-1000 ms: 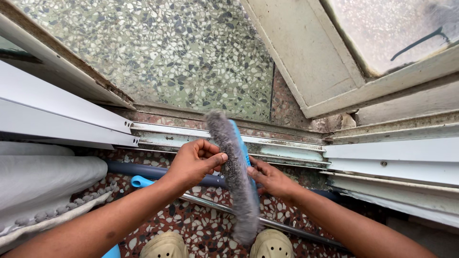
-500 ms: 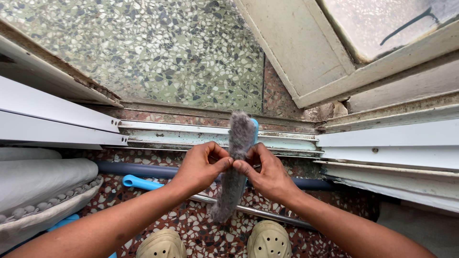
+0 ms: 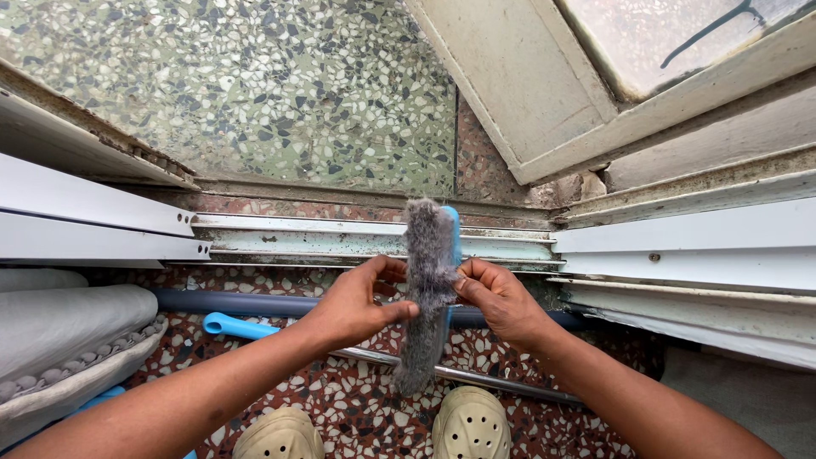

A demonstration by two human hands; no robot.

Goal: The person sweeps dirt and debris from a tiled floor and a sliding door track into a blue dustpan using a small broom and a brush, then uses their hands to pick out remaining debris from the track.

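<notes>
Head view, looking straight down: both hands meet over a grey fluffy duster head [image 3: 425, 280] with a blue plastic backing [image 3: 453, 246] showing along its right edge. Left hand [image 3: 353, 302] pinches the grey pile from the left, thumb and fingers closed narrowly on the fibres. Right hand [image 3: 497, 297] grips the right edge, fingers curled tight around the backing and pile. Duster head stands nearly upright between the 2 hands, its top end in front of the metal window track [image 3: 340, 242] and its lower end hanging above a thin metal rod [image 3: 501, 382] on the terrazzo floor [image 3: 357, 399]. A dark blue pipe [image 3: 255, 302] runs across the floor behind the hands, with a light blue handle [image 3: 234, 325] just beside it. 2 beige clogs [image 3: 472, 429] sit at the bottom edge. A grey rolled fabric [image 3: 68, 327] lies along the left edge.
</notes>
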